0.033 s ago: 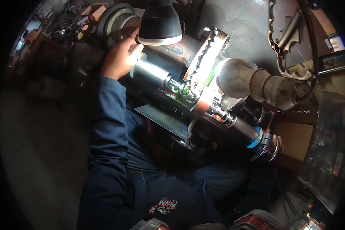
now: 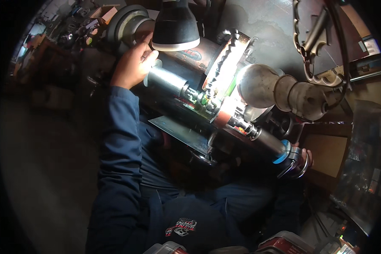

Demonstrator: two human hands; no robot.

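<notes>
I've got the left hand up at the top left, fingers bent, the thumb side right by the flanged end of a bright silver cylinder; I can't tell from here whether those fingers are actually gripping it. The cylinder slants down and to the right, and beyond it my eye runs into a tangle of small lit fittings, then an orange-brown band, then a grey tube roughly along the same slant. Down at the tube's lower right end there's a blue ring, with a metal clamp collar just beside it and a curved metal handle sticking out below. And there's the right hand, at that same end, mostly hidden behind the collar: I see curled fingertips, but how firmly they hold, or what exactly, I can't tell. Above the cylinder I have a black lamp with a pale rim, and right of the middle a big pale bell-shaped lamp, tilted, its mouth facing the glare. Between the two, a dark scalloped strip stands out against the glare. A stepped round wheel sits behind the left hand, and a flat dark plate slants beneath the cylinder.
</notes>
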